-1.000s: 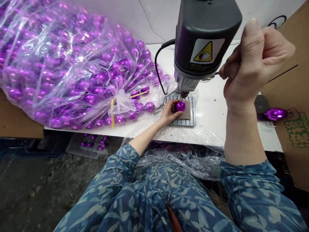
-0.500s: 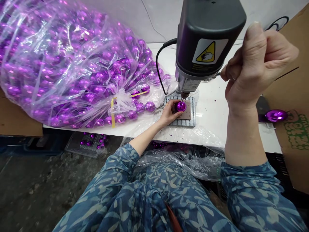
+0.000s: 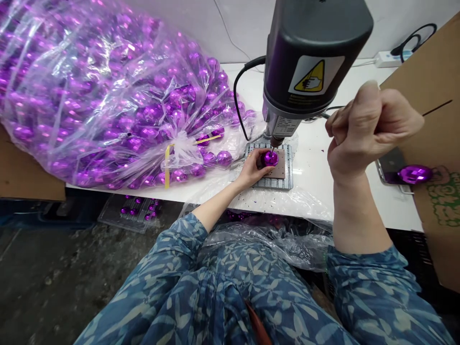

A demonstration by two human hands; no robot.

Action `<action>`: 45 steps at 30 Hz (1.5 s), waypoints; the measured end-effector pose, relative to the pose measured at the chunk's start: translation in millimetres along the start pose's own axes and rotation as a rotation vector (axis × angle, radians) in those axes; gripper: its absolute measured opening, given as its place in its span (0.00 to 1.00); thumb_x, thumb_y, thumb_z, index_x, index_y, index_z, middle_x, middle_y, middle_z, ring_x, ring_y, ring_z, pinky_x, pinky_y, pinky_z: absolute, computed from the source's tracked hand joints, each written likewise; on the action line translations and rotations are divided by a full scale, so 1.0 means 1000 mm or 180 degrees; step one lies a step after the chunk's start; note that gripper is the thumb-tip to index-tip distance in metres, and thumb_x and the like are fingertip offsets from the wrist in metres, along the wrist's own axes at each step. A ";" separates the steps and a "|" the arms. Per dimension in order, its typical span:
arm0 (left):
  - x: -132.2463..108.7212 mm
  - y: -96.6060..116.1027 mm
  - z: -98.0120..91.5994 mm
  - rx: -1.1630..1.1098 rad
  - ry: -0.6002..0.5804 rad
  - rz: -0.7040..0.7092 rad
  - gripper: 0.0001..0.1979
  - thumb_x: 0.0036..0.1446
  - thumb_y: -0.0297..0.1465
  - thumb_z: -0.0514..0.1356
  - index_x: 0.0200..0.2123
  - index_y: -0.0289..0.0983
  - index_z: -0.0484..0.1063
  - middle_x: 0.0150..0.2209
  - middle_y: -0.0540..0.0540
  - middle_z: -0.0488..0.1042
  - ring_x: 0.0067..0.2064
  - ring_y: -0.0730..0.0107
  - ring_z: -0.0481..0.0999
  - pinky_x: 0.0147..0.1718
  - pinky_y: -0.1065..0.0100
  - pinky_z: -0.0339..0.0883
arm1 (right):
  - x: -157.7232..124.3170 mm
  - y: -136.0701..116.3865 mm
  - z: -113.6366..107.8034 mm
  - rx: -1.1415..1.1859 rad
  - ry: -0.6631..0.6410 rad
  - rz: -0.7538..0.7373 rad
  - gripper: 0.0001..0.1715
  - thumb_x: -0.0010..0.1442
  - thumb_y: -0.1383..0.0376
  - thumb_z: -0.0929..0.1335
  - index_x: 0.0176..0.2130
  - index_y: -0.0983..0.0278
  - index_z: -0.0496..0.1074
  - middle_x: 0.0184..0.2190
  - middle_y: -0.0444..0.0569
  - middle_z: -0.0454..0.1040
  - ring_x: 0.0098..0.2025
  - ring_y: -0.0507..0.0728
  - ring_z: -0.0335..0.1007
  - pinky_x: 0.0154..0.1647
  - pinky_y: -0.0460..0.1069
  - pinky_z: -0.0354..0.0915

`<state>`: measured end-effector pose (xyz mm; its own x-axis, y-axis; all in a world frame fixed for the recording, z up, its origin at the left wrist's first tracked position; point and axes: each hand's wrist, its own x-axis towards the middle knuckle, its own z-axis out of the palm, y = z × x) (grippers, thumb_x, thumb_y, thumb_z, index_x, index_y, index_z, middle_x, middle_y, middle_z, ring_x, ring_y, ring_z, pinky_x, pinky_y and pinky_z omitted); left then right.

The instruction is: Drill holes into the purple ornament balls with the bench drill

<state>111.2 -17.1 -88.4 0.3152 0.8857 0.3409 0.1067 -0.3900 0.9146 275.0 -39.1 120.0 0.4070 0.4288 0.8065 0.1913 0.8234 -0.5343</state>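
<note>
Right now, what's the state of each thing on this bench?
Shiny purple faceted ball: gripped by left hand, under bit.
Grey drill press: bit at that ball.
Thin metal lever: clenched in right hand.
Clear plastic bag of purple balls: tied shut.
Spare purple ball: lying loose.

We are facing a white bench [image 3: 309,164] that is running left to right along a pale far wall [image 3: 244,24]. Dark, gritty concrete floor [image 3: 53,287] is showing near left, and brown cardboard [image 3: 434,81] is standing at the right.
</note>
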 end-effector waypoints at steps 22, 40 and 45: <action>-0.002 0.002 -0.001 0.0019 -0.0003 0.0054 0.28 0.62 0.42 0.73 0.60 0.43 0.69 0.58 0.38 0.75 0.61 0.50 0.77 0.64 0.41 0.73 | -0.022 0.029 -0.018 -0.0048 -0.0025 -0.0557 0.38 0.65 0.48 0.71 0.16 0.66 0.57 0.12 0.39 0.53 0.14 0.44 0.51 0.17 0.45 0.56; -0.001 0.001 0.000 0.0132 0.0069 0.0063 0.28 0.60 0.39 0.75 0.59 0.43 0.70 0.56 0.39 0.75 0.60 0.50 0.77 0.63 0.40 0.72 | -0.024 0.030 -0.020 -0.0131 -0.0125 -0.0524 0.39 0.64 0.44 0.71 0.16 0.64 0.56 0.12 0.41 0.52 0.14 0.46 0.51 0.16 0.48 0.53; 0.001 0.002 0.001 -0.0028 0.0050 -0.0009 0.28 0.61 0.40 0.74 0.59 0.42 0.69 0.56 0.39 0.76 0.59 0.53 0.78 0.62 0.44 0.74 | 0.032 0.004 0.011 0.0108 -0.0044 0.0240 0.35 0.60 0.47 0.76 0.18 0.64 0.60 0.13 0.40 0.57 0.12 0.45 0.49 0.12 0.47 0.41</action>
<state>112.3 -17.0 -86.0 0.3000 0.8907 0.3417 0.0992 -0.3854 0.9174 278.3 -18.3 146.4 0.4067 0.4949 0.7679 0.1300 0.8006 -0.5849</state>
